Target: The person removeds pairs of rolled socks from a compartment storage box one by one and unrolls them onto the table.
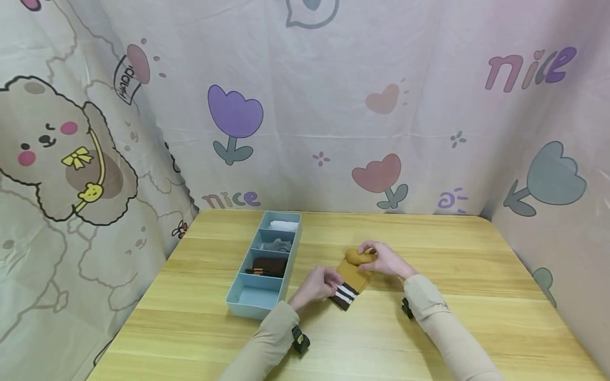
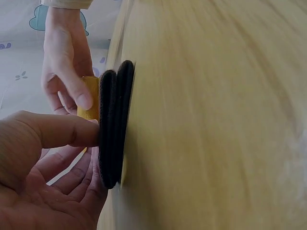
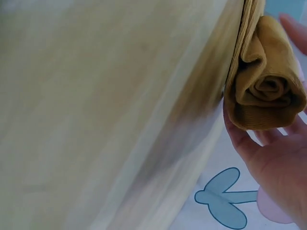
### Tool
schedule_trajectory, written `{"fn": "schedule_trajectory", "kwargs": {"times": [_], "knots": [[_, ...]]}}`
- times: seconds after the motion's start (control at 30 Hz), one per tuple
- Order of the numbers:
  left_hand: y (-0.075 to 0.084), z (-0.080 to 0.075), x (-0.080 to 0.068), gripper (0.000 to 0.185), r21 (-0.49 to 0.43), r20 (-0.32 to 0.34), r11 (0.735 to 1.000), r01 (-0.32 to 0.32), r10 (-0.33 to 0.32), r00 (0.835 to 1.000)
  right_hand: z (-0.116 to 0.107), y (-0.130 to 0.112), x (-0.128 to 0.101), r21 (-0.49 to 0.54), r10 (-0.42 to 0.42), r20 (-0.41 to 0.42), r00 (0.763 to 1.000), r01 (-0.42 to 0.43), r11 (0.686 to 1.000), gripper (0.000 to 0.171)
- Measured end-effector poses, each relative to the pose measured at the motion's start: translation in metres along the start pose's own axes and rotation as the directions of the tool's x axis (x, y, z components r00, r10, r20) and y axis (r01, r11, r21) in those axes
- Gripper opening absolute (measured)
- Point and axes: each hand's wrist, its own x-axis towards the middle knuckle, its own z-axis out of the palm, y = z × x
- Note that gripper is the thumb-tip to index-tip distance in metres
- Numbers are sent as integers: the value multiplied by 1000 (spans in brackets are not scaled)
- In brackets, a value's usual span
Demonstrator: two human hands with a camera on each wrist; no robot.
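A pair of mustard socks (image 1: 353,274) lies folded on the table, with the cuffs, dark with white stripes, toward the person. Their far end is rolled up; the right wrist view shows the spiral of this sock roll (image 3: 268,88) from its side. My right hand (image 1: 385,259) grips the roll between thumb and fingers. At the left edge of the cuffs, my left hand (image 1: 315,287) pinches the fabric. In the left wrist view the dark cuffs (image 2: 115,129) show as thick stacked layers beside the fingertips.
Left of the socks stands a light blue divided box (image 1: 232,302). Its compartments hold a white cloth (image 1: 284,226), a grey cloth (image 1: 277,245) and dark brown folded fabric (image 1: 270,266) with orange marks. A printed curtain (image 1: 305,174) hangs behind the wooden table (image 1: 429,333).
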Motion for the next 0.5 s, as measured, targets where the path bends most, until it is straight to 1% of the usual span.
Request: {"fn": "schedule_trajectory", "kwargs": {"times": [0.07,0.17,0.33,0.5], "knots": [[0,-1,0,34,3,1,1000,4,-4,1000,0,0,1,-17,7,-4,1000,-7,1000,32],[1,-1,-1,35,-1,4,1000,11,-11,1000,0,0,2,-43,12,-24,1000,-13,999,32],[1,-2,-1,34,-3,10,1000,3,-3,1000,0,2,4,-79,9,-61,998,-14,997,29],[1,-2,-2,37,-2,17,1000,-1,1,1000,0,4,6,-109,-14,-77,997,5,994,25]]}}
